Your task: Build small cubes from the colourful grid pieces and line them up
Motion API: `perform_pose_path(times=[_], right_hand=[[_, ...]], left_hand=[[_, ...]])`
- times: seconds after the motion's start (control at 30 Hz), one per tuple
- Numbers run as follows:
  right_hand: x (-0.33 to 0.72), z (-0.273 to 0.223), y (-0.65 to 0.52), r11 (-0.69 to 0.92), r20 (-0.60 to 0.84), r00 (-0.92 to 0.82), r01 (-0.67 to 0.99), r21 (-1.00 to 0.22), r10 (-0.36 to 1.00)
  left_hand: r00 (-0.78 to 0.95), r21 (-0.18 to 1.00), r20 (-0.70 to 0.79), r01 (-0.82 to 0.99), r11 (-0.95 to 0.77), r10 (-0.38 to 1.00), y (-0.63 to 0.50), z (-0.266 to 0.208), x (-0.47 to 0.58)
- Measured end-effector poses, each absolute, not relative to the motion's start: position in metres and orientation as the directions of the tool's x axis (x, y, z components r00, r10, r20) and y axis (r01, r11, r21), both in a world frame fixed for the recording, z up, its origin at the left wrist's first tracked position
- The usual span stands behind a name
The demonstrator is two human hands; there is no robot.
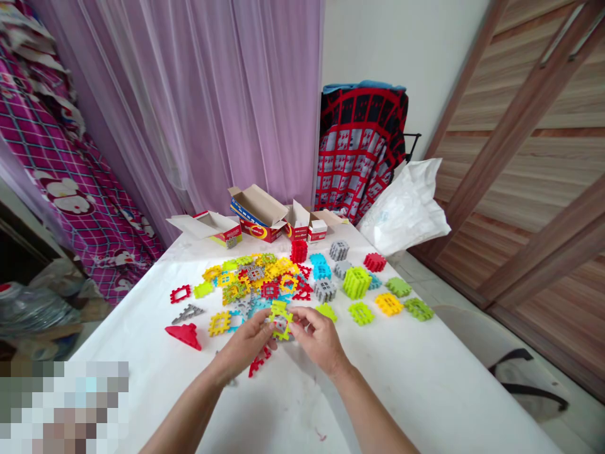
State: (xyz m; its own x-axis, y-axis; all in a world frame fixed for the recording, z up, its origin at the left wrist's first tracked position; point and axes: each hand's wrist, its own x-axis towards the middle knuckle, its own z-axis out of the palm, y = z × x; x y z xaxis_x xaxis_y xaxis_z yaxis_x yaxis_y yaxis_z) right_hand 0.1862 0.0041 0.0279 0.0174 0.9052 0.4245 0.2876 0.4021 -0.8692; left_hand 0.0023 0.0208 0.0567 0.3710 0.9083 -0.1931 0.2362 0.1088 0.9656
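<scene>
Between my two hands, above the near middle of the table, is a lime-green interlocking building piece (pixel 278 308) with notched edges and an opening in it. The fingers of my left hand (pixel 249 343) are closed on its left side. My right hand (pixel 317 340) pinches its right side. Part of the piece is hidden by my fingers. Just beyond lies a loose heap of building pieces (pixel 255 272) in yellow, grey, red, green and blue. A red notched piece (pixel 259 362) lies under my left hand, partly covered.
Right of the heap stand sorted stacks, including a lime-green stack (pixel 357 283), a grey stack (pixel 325 291) and a red stack (pixel 299 251). Open cardboard boxes (pixel 258 208) line the table's far edge. A white bag (pixel 406 208) sits at the back right corner.
</scene>
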Motion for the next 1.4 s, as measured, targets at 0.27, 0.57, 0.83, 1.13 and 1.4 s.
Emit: perform_pose_path(times=[0.27, 0.57, 0.83, 1.13, 1.4], right_hand=[[0.184, 0.04, 0.009, 0.108, 0.069, 0.228, -0.16, -0.981, 0.971], [0.185, 0.049, 0.006, 0.049, 0.018, 0.16, -0.188, -0.981, 0.987], [0.192, 0.038, 0.012, 0.164, 0.142, 0.192, -0.106, -0.981, 0.971], [0.199, 0.034, 0.004, 0.265, 0.304, 0.237, 0.185, -0.946, 0.922], [0.198, 0.032, -0.013, 0.393, 0.578, 0.088, 0.65, -0.651, 0.811]], left_hand=[[0.261, 0.95, -0.306, 0.016, 0.313, 0.915, 0.006, 0.066, 0.007], [0.118, 0.954, -0.299, 0.031, 0.297, 0.947, 0.003, 0.068, 0.028], [0.158, 0.952, -0.301, 0.112, 0.286, 0.94, 0.006, 0.066, 0.023], [0.182, 0.956, -0.288, -0.003, 0.293, 0.94, 0.002, 0.058, 0.04], [0.086, 0.944, -0.3, -0.115, 0.309, 0.95, 0.01, 0.066, 0.038]])
